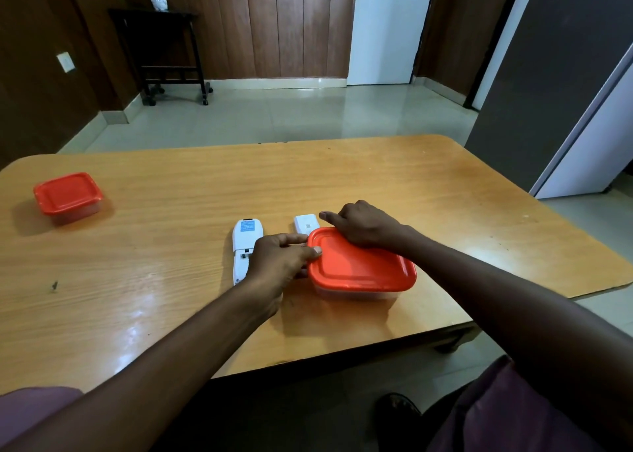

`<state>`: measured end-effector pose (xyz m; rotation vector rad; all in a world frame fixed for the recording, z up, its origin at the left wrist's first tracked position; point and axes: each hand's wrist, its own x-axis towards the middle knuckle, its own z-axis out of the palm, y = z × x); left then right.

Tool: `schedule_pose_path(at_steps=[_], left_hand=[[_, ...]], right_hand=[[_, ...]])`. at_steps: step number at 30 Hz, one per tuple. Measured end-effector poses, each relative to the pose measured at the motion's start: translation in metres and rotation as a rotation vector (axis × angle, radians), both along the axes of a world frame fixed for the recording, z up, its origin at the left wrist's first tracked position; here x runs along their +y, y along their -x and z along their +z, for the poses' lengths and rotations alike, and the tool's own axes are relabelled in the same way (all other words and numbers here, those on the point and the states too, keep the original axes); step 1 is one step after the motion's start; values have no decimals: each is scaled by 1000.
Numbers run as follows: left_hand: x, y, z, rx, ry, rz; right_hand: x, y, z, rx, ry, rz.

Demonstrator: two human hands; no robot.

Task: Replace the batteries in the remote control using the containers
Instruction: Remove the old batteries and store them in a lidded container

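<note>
Both hands (363, 227) grip the near container's red lid (359, 261).

Two red-lidded containers (361, 266) (67, 196), one white remote (244, 246), one battery cover (306, 224), two hands (281, 263) (363, 225)

Open tabletop (164, 256) left of the remote (244, 246); battery cover (306, 223) crowding the near container (363, 266).

Soft daylight, glare on table (144, 311), wide-angle bending at edges.
</note>
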<state>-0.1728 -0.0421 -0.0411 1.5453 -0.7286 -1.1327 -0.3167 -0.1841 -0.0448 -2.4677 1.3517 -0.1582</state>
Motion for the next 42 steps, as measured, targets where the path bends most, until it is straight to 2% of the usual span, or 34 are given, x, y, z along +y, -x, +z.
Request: schedule_pose_path(at_steps=[4,7,13,17,25,27,30,33,37,42], left_hand=[[-1,1,-2,17,-42,-6],[-3,0,-2,-17,-20,-43],[-4,3,-3,-94,3,-213],[-2,4,-6,-68,48,-165],[-1,0,-7,-72,37,-102],[0,-1,-4,-50,17,-74],[2,-1,-1,25,-2,-33],[4,1,0,79,9,-15],[5,1,0,44,57,-46],[5,0,2,-14,96,-117]], right_hand=[[0,2,2,55,209,-89],[7,1,8,111,349,2],[23,-19,4,26,175,95],[21,-20,5,-46,118,37],[18,-19,1,-1,33,-51],[16,-16,1,-18,72,-114],[17,-11,3,-17,279,-202],[19,-10,5,4,400,-119],[26,-13,3,-19,306,104],[17,-16,-2,-45,157,71]])
